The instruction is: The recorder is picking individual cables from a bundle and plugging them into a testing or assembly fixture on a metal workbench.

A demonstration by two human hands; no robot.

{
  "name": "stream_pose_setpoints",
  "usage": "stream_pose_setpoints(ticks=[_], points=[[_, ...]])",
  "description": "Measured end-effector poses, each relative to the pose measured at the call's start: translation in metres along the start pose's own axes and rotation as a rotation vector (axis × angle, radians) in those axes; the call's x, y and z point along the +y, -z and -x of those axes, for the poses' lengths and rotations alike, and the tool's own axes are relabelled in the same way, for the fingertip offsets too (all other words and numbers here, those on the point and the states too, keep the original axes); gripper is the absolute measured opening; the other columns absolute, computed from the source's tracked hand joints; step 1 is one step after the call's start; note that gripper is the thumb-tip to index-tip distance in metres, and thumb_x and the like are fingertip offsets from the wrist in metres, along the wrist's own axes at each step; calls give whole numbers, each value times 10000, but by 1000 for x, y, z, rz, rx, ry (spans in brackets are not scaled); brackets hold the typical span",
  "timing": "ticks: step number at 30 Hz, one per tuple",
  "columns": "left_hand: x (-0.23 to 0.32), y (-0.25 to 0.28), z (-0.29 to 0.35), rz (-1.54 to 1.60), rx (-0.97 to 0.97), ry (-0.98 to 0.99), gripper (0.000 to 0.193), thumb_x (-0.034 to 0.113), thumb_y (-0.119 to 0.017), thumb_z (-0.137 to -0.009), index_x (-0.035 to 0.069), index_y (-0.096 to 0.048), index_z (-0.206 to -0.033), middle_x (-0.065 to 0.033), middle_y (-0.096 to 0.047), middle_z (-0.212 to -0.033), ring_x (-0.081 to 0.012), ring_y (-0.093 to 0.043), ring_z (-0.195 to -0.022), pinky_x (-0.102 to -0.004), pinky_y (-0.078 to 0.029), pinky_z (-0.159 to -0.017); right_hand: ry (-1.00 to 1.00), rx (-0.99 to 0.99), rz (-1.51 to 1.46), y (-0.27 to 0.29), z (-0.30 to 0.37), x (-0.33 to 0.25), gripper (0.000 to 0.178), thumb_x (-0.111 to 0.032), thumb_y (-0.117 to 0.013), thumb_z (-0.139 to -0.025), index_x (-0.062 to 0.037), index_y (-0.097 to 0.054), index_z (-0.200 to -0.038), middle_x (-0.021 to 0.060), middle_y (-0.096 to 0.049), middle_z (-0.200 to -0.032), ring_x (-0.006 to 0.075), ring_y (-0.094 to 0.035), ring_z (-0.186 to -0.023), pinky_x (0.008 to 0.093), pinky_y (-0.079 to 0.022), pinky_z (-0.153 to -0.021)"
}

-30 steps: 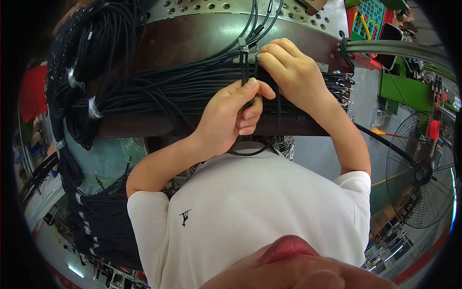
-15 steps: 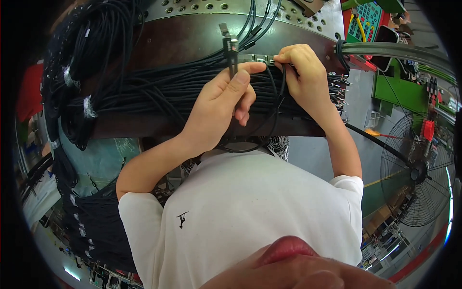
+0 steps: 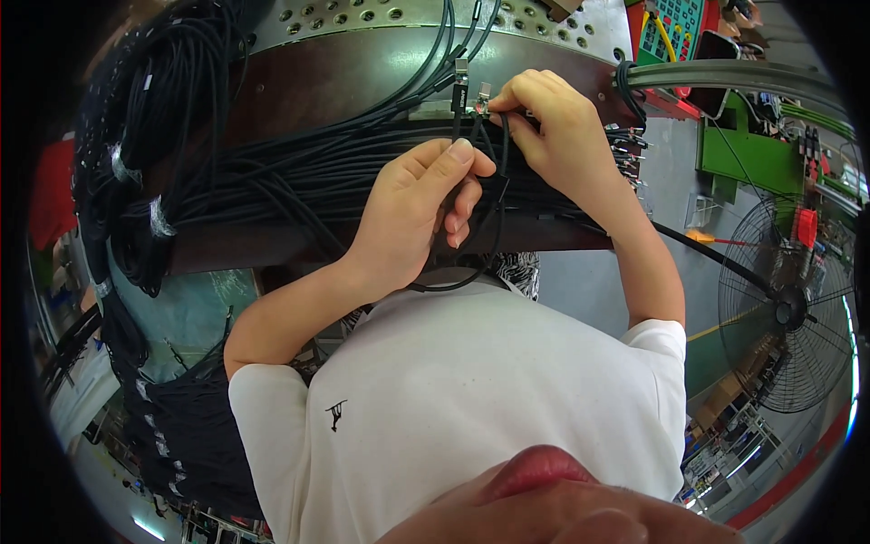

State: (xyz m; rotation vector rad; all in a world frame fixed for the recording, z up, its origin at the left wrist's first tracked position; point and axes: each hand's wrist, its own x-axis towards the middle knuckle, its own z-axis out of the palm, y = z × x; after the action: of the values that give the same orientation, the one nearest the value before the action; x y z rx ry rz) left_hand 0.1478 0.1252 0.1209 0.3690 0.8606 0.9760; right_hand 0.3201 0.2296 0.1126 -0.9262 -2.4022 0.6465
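Observation:
My left hand (image 3: 426,195) is closed, thumb against forefinger, around a black cable whose end stands upright above it. That end is a plug (image 3: 460,88) with a black body and a silver metal tip. Beside it rises a second connector (image 3: 483,97), uncased, with metal and a reddish spot showing. My right hand (image 3: 548,113) pinches at this second connector's right side; whatever lies between thumb and forefinger is too small to make out. A loop of black cable (image 3: 497,240) hangs below both hands.
Many black cables (image 3: 272,186) lie across the dark brown table (image 3: 317,77), their plug ends (image 3: 630,154) at its right edge. Tied cable bundles (image 3: 186,82) hang at left. A perforated metal plate (image 3: 335,16) lies beyond. A black fan (image 3: 788,308) stands at right.
The plugs in my left hand have swung right and now stand upright. My right hand has moved left from the silver pieces on the table to the uncased connector.

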Motion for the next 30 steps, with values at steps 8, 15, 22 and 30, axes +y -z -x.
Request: stream_pose_setpoints(ticks=[8, 15, 22, 30], points=[[-2, -3, -1, -29, -10, -2, 310, 302, -485, -1029, 27, -608, -957, 7, -493, -623, -48, -409, -491, -220, -389, -449, 57, 59, 200, -8, 6, -2, 118, -6, -647, -771, -38, -572, -856, 81, -598, -860, 285, -573, -820, 373, -495, -712], [13, -10, -6, -176, -77, 95, 338, 293, -472, -1026, -7, -627, -1001, -32, -570, -673, -70, -519, -537, -216, -456, -478, 441, 208, 433, 12, 9, -4, 257, -90, -650, -716, -75, -622, -971, 38, -606, -923, 211, -610, -848, 307, -511, -695], [66, 3, 36, -300, -168, -645, 562, 347, -221, -1060, -97, -554, -1149, -63, -539, -534, -114, -474, -426, -249, -392, -386, 62, 294, 37, 5, 36, 30, 139, 61, -691, -755, -6, -621, -854, 73, -705, -947, 235, -663, -838, 327, -540, -697], [11, -17, 11, -253, -240, 29, 475, 288, -301, -1046, -87, -592, -1074, -95, -578, -567, -108, -493, -434, -211, -428, -423, -174, 22, -221, 12, 23, 26, 102, 68, -614, -824, 3, -559, -880, 91, -687, -954, 248, -664, -833, 332, -529, -728]])
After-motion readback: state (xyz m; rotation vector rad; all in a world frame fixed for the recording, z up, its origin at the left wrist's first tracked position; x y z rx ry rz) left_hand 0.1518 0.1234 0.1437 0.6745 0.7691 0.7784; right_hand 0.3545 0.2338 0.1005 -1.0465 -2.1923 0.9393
